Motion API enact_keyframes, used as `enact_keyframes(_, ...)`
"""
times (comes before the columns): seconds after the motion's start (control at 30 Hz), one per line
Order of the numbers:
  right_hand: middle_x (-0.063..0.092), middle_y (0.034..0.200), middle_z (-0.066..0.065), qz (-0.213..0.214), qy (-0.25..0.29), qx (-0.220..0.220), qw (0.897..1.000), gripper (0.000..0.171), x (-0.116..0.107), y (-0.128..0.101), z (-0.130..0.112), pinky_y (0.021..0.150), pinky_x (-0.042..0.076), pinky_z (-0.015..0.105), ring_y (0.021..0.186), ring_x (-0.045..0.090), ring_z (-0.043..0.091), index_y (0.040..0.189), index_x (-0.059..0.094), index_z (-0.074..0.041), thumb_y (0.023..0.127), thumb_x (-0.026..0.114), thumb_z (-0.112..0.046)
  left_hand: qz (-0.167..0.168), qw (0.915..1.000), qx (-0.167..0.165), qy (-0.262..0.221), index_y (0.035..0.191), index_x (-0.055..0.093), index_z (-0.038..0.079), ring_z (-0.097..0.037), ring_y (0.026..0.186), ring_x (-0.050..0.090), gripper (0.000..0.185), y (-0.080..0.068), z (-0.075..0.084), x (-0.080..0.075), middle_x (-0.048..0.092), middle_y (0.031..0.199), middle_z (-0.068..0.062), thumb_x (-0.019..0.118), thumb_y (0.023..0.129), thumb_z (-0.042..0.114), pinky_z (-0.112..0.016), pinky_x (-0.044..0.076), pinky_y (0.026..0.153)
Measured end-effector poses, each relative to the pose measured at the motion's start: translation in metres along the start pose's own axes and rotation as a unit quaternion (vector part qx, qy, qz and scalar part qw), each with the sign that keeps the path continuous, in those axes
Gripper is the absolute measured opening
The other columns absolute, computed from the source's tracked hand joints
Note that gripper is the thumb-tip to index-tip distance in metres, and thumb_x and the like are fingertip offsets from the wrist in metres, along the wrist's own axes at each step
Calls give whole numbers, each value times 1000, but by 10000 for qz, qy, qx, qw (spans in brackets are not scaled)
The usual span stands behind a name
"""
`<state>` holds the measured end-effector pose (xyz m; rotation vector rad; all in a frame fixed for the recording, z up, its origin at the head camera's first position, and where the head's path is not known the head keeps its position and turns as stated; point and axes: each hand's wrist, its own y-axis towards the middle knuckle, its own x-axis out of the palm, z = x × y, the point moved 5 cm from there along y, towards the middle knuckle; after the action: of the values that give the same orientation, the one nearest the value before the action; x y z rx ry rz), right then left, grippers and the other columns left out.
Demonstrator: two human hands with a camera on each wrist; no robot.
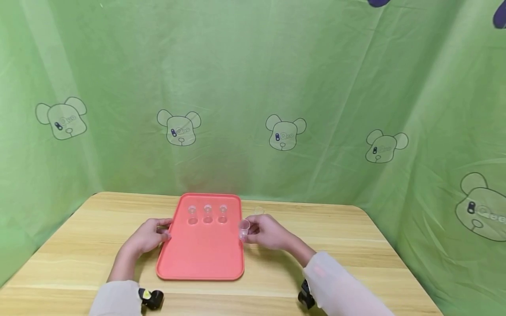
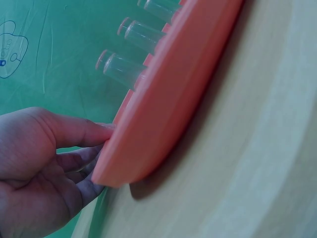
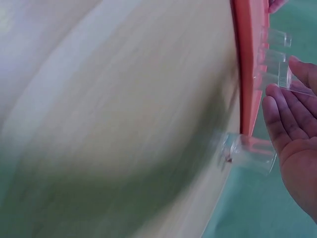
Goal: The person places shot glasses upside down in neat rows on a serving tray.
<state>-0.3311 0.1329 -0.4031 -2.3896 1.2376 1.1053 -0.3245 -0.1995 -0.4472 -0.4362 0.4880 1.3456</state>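
A red tray lies on the wooden table. Three small clear cups stand in a row on its far part; they show in the left wrist view as clear cups too. My left hand grips the tray's left rim, thumb on top and fingers below. My right hand pinches another clear cup just at the tray's right edge; the right wrist view has that held cup between thumb and fingers.
One more clear cup stands on the table behind my right hand, seen near my palm as a lone cup. Green cloth with bear prints walls in the table on three sides. Bare wood lies either side of the tray.
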Motion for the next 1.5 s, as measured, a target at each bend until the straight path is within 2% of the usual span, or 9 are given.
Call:
enact_keyframes(0.4,67,88,-3,-24,-234,-58,9997,24,18,28,-20,77,55,25,83,63,11,111,73,-6,88,79,-10,13,10000,5,44,141,52,-13,-30,107,65,49,0,0,-1,67,121,-25,62,94,-4,-35,55,81)
enact_keyframes(0.57,67,88,-1,-22,-144,-15,9999,20,23,39,-28,76,55,25,83,63,12,108,73,-5,89,78,-9,3,10000,-16,27,142,51,-13,-30,107,65,50,0,0,-1,68,121,-24,62,94,-4,-34,55,81)
enact_keyframes(0.73,67,86,0,48,-91,-213,9997,19,29,51,-37,74,54,24,82,62,13,107,73,-5,89,77,-5,-11,10000,-50,22,142,51,-13,-30,107,65,50,0,0,-1,68,120,-24,62,94,-4,-36,55,82)
enact_keyframes(1.13,65,80,-1,113,-86,-379,9992,14,42,72,-53,65,48,21,72,56,7,102,73,-4,89,78,-7,5,10000,-57,-16,142,51,-14,-32,111,65,50,-1,1,-1,66,125,-25,62,93,-5,-37,56,85)
enact_keyframes(1.27,65,81,-3,130,-152,-333,9992,12,46,78,-53,66,50,20,73,58,6,101,72,-6,90,76,-6,4,10000,-53,-13,142,51,-13,-32,111,65,50,0,0,-1,66,125,-26,62,93,-5,-36,56,85)
enact_keyframes(1.5,70,90,-1,198,-87,-143,9997,20,52,86,-53,74,54,21,81,63,6,109,73,-3,90,77,-7,24,10000,-27,-41,141,52,-13,-31,110,65,49,1,0,0,66,125,-25,62,93,-5,-36,56,84)
